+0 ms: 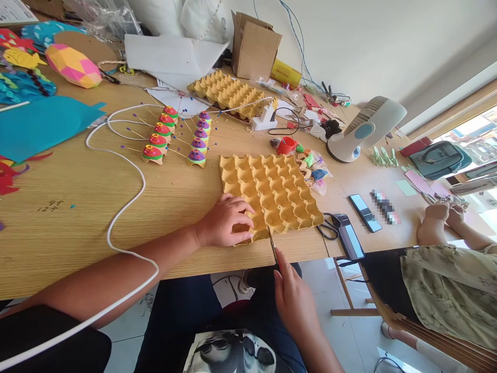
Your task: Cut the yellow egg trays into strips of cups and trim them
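A yellow-brown egg tray (279,191) of pulp lies at the table's front edge. My left hand (227,221) holds its near left corner, thumb at the front edge and fingers curled over the cups. In my right hand (293,292) is a knife (273,242) with a slim blade and a bit of red at the handle. Its blade meets the tray's front edge, where a slit shows between two rows of cups; the grip is mostly hidden by my fingers.
Painted egg-carton caterpillars (158,135) with stick legs stand behind, near another egg tray (227,93). Scissors (330,226) and phones (351,237) lie to the right. A white cable (143,181) crosses the left side. A fan (367,129) and a seated person (446,280) are further right.
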`<action>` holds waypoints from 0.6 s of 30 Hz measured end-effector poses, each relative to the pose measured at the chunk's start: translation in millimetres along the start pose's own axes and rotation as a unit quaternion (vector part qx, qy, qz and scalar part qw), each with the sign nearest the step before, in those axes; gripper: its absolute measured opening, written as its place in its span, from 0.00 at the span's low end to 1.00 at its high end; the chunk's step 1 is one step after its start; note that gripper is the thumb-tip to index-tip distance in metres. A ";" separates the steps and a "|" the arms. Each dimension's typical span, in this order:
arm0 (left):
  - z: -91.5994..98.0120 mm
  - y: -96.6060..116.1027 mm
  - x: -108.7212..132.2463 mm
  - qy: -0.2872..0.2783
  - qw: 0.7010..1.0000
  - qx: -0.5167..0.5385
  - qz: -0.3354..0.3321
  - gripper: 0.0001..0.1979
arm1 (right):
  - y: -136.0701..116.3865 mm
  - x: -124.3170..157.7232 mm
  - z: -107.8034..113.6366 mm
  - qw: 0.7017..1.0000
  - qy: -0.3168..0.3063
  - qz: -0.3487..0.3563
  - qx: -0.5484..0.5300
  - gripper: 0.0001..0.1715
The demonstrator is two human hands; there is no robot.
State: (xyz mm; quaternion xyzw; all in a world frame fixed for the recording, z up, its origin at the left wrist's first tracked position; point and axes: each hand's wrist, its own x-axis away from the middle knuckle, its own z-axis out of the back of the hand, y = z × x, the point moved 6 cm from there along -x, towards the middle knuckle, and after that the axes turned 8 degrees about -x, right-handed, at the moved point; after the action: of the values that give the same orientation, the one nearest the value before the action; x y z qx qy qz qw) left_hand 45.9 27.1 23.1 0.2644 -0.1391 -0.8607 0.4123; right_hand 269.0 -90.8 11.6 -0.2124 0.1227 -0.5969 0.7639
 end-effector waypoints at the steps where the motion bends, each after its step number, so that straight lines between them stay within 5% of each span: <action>1: 0.1 -0.1 0.0 0.001 1.000 0.002 0.000 0.08 | 0.0 -2.7 -1.6 1.000 0.002 0.001 -0.002 0.32; 18: 0.1 0.4 0.1 0.002 1.000 0.003 0.004 0.08 | -13.9 -15.0 -10.8 0.993 -0.030 -0.042 0.104 0.34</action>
State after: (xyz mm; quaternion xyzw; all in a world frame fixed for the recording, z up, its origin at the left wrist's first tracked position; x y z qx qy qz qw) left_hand 46.0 26.8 23.4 0.2670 -0.1418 -0.8580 0.4152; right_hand 248.5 -80.9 7.6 -0.1543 0.0278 -0.6314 0.7595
